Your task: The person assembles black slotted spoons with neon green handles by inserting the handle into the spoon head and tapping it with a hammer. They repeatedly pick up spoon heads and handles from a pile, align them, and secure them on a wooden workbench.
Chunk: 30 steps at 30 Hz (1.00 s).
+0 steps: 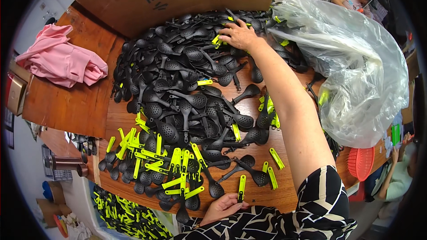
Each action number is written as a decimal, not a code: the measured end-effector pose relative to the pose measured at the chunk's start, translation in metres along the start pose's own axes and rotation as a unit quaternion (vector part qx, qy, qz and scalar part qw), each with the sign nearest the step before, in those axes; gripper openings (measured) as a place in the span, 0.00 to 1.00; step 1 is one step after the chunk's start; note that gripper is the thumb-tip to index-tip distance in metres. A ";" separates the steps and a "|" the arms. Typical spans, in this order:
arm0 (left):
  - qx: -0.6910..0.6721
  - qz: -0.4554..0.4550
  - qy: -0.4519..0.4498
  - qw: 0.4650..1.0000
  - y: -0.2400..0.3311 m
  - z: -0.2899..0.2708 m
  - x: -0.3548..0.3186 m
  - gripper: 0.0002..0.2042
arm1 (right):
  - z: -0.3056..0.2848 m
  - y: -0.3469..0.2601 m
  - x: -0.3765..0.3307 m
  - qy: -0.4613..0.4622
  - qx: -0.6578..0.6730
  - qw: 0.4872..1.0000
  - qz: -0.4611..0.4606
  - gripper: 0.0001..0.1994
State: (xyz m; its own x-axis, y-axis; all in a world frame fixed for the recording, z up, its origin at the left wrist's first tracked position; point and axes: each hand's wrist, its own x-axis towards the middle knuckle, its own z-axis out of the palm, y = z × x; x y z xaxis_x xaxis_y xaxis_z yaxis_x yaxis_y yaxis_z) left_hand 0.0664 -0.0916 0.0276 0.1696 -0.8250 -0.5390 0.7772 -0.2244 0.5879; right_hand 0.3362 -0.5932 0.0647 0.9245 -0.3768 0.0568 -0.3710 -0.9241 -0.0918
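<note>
1. Right hand [240,34]: fingers apart over heaped matte-black perforated spoons [193,53]; undersides hidden, contact unclear.
2. Left hand [221,208]: fingers curled together at the lower end of one narrow lime handle [241,186]; cannot tell whether clamped.
3. Right of left fingertips: three loose lime strips [276,158], straight. Spoons overlap, uncountable.

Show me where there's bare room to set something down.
Bare wood shows on the table between the right arm and the loose yellow-green handles. The brown panel has room nearer than the pink cloth. Crowded: the middle and back, with the heap of black spoons; the front left, with more handles among spoons.
</note>
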 end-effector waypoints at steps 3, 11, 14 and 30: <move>-0.015 -0.009 0.013 1.000 0.007 0.005 -0.002 0.17 | 0.005 0.014 -0.023 -0.004 -0.014 1.000 -0.018 0.23; -0.007 0.046 0.028 0.999 -0.005 0.010 -0.001 0.13 | -0.041 0.033 -0.178 -0.008 0.000 0.992 -0.126 0.14; 0.030 0.079 0.018 0.996 -0.004 0.012 -0.002 0.13 | -0.057 0.032 -0.229 -0.013 0.016 0.988 -0.154 0.14; 0.096 0.166 0.028 0.981 -0.018 0.015 0.005 0.14 | -0.039 0.031 -0.244 0.153 0.103 0.975 -0.124 0.16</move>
State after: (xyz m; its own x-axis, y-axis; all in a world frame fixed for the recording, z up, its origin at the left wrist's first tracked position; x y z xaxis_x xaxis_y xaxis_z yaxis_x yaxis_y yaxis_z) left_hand 0.0446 -0.0997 0.0231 0.4317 -0.8401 -0.3284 0.5466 -0.0460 0.8361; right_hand 0.0954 -0.5324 0.0869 0.9030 -0.1740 0.3928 -0.0853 -0.9687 -0.2329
